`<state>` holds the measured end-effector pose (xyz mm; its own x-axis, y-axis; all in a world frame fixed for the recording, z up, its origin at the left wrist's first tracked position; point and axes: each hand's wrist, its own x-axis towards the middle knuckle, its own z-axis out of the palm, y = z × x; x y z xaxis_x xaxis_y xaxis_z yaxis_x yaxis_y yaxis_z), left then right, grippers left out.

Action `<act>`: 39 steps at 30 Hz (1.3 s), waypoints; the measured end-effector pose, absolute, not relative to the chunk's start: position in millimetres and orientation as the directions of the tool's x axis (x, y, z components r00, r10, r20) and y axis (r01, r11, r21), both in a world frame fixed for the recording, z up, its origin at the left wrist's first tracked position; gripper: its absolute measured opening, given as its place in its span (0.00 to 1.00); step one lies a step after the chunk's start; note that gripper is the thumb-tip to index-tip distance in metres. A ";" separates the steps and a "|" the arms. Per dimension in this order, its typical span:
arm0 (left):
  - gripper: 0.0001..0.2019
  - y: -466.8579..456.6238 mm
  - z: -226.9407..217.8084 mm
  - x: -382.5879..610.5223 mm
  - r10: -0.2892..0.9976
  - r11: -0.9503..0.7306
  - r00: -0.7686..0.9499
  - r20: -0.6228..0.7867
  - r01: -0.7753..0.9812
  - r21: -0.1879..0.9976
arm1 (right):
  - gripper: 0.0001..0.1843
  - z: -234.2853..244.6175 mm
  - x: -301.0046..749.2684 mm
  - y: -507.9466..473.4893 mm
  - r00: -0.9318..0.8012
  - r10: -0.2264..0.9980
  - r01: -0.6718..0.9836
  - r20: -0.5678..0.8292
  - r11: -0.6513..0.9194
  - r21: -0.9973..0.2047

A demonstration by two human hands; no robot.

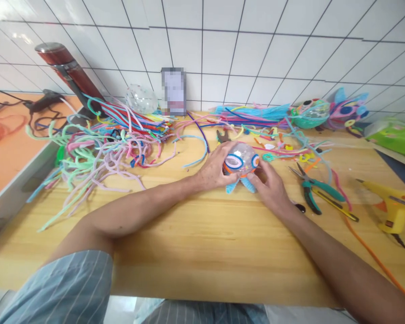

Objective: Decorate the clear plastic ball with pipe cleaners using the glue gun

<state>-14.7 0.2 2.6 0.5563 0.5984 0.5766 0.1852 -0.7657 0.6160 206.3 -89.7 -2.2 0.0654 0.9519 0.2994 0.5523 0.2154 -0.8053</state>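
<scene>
Two hands share the hold on one clear ball [244,153], which is near the middle of the tabletop [202,243], its pale blue fuzzy feet [232,186] showing underneath. Our left hand [214,168] curls round its left side, by the blue-rimmed oval [234,162]; our right hand [270,183] closes on the other side, fingertips beside the orange-centred ring [255,161]. The far fingers are hidden and the view is soft, so we cannot tell how firmly they press.

To handle it well, we should bear on the smooth shell and spare the trim: a thumb dragged across the oval or the orange band [245,174] could lift an edge. A light, even squeeze from both sides would suit it, with any turning done slowly and no weight put on the feet. Pliers [328,190], yellow cutter [335,205] and glue gun [398,207] lie to our right, so that forearm needs care.
</scene>
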 end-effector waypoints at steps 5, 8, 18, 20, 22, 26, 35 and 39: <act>0.42 -0.4 0.8 -13.2 0.666 -0.724 0.495 0.558 0.248 0.643 | 0.36 -2.7 205.3 -93.7 0.094 0.933 0.562 0.347 0.239 -0.792; 0.42 -0.3 1.0 -13.7 0.686 -0.706 0.485 0.543 0.262 0.658 | 0.37 -3.7 205.3 -95.4 0.098 0.939 0.561 0.329 0.221 -0.798; 0.41 1.7 -0.7 -12.0 0.730 -0.662 0.438 0.526 0.260 0.703 | 0.37 -5.5 208.6 -97.4 0.087 0.960 0.548 0.264 0.175 -0.818; 0.42 1.3 -1.1 -11.1 0.735 -0.660 0.419 0.533 0.262 0.704 | 0.37 -6.4 208.6 -98.3 0.078 0.961 0.529 0.265 0.185 -0.828; 0.41 0.7 -1.0 -11.2 0.740 -0.656 0.407 0.535 0.261 0.709 | 0.37 -7.2 208.8 -99.0 0.061 0.964 0.519 0.260 0.191 -0.833; 0.39 0.4 0.9 -14.2 0.725 -0.657 0.451 0.521 0.225 0.719 | 0.37 -7.5 209.9 -99.7 0.047 0.963 0.547 0.265 0.198 -0.814; 0.39 -3.3 4.4 -11.1 0.762 -0.625 0.395 0.513 0.246 0.741 | 0.38 -13.5 213.9 -100.1 0.055 0.962 0.575 0.269 0.190 -0.796; 0.39 -3.2 3.7 -10.1 0.754 -0.634 0.399 0.522 0.232 0.738 | 0.38 -13.2 213.6 -100.5 0.062 0.966 0.569 0.253 0.174 -0.804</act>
<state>-10.1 -3.2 3.7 0.3985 0.7542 0.5219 0.2325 -0.6335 0.7380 213.6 -100.5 -13.2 0.0617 0.9656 0.2526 0.5691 0.1738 -0.8037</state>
